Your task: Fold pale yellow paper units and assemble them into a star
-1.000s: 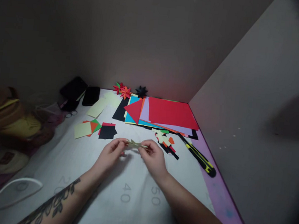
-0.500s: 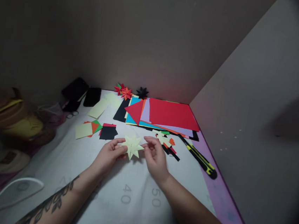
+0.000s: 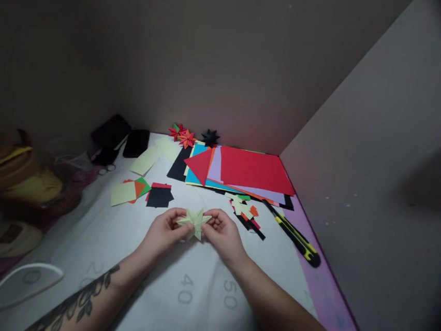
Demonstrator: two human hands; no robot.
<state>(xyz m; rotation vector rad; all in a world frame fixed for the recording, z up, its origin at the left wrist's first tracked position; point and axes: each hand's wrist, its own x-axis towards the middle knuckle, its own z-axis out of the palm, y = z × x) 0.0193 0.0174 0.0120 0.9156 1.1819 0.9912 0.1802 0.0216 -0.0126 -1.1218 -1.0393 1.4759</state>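
Note:
A pale yellow folded paper star (image 3: pixel 195 220) is held between both hands above the white mat (image 3: pixel 177 291). My left hand (image 3: pixel 165 231) pinches its left side. On the star's right side my right hand (image 3: pixel 222 234) grips with thumb and fingers. The two hands are close together, and the star faces the camera with its points spread.
A stack of coloured sheets, red on top (image 3: pixel 251 171), lies at the back. Finished stars (image 3: pixel 186 137) (image 3: pixel 210 136) sit behind it. Small paper squares (image 3: pixel 140 191) and scraps (image 3: pixel 245 209) lie nearby. A yellow-black utility knife (image 3: pixel 295 236) lies at right. Bags (image 3: pixel 15 187) crowd the left. Walls close in behind and right.
The star turned from edge-on to facing the camera. My right hand, apart from it half a second ago, has closed on its right side, and both hands moved closer together.

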